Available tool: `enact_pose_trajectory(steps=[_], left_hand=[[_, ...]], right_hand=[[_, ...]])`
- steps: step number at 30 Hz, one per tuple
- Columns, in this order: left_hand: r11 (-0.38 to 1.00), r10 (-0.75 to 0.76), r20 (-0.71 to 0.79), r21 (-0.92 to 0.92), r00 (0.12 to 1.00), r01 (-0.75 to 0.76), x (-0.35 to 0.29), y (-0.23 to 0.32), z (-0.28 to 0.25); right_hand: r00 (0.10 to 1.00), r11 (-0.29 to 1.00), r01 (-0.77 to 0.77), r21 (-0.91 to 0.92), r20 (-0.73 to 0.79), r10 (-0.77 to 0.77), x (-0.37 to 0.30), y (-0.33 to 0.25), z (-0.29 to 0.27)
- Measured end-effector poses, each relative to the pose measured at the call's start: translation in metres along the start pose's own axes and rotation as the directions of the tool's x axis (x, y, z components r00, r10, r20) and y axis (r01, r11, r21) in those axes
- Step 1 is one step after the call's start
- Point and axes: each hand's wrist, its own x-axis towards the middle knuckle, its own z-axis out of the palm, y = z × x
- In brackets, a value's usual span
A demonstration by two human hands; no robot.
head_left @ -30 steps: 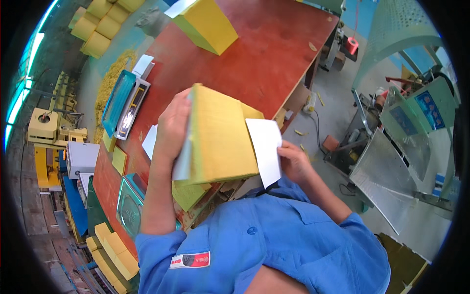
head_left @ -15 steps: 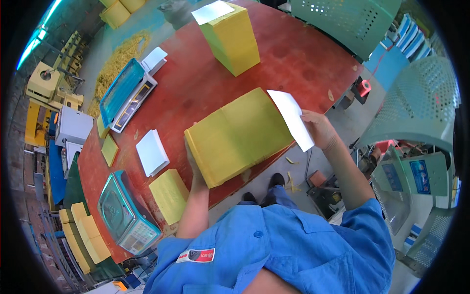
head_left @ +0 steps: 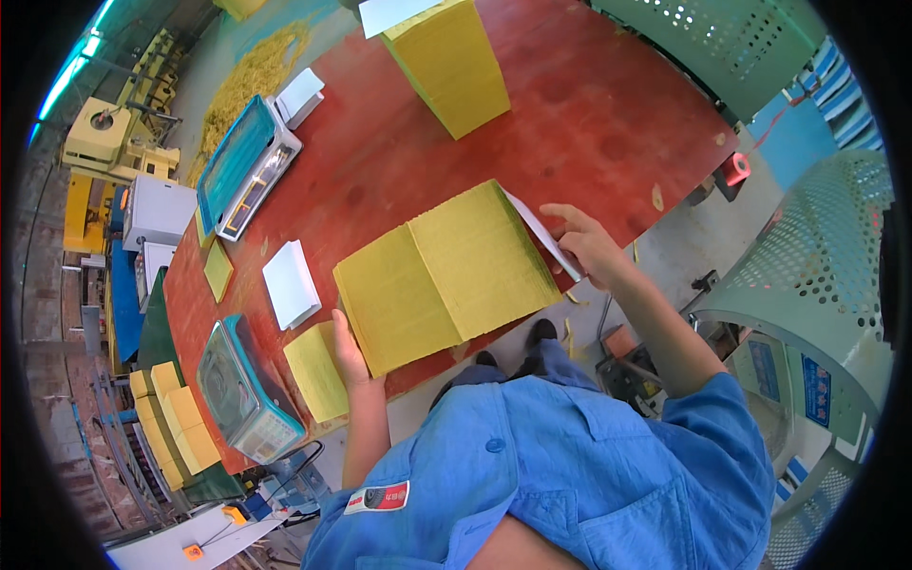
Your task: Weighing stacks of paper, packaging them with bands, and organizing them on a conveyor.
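A thick stack of yellow paper (head_left: 446,275) with a crease across its top sits near the table's front edge. At its left end, my left hand (head_left: 351,356) lies with straight fingers along the side, bracing it. A white card (head_left: 541,233) now stands against the stack's right end. My right hand (head_left: 591,252) touches the card's outer face, index finger stretched out and the other fingers bent. Its thumb is hidden. Left of the stack lie a white paper stack (head_left: 292,285) and a smaller yellow paper pile (head_left: 316,372), close to my left hand.
The red table (head_left: 589,114) carries a tall yellow paper block (head_left: 456,76) topped with white sheets at the far side. Two teal scales, one nearer (head_left: 242,394) and one farther (head_left: 249,171), stand along the left. Green perforated chairs (head_left: 807,256) are at the right.
The white card has gone from being held out at an angle to standing against the stack's right end. My right hand has shifted left and its index finger has stretched out.
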Motion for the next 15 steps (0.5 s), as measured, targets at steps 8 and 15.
enact_pose_trajectory(steps=[8, 15], left_hand=[[0.993, 0.003, -0.06, 0.116, 0.998, 0.004, -0.012, 0.008, 0.001], [0.996, -0.042, -0.011, 0.076, 0.999, 0.043, -0.016, 0.013, 0.0]], right_hand=[[0.945, 0.887, 0.227, -0.402, -0.127, -0.3, 0.003, 0.022, 0.008], [0.815, 0.699, 0.448, -0.557, -0.067, -0.576, -0.016, 0.023, 0.029]])
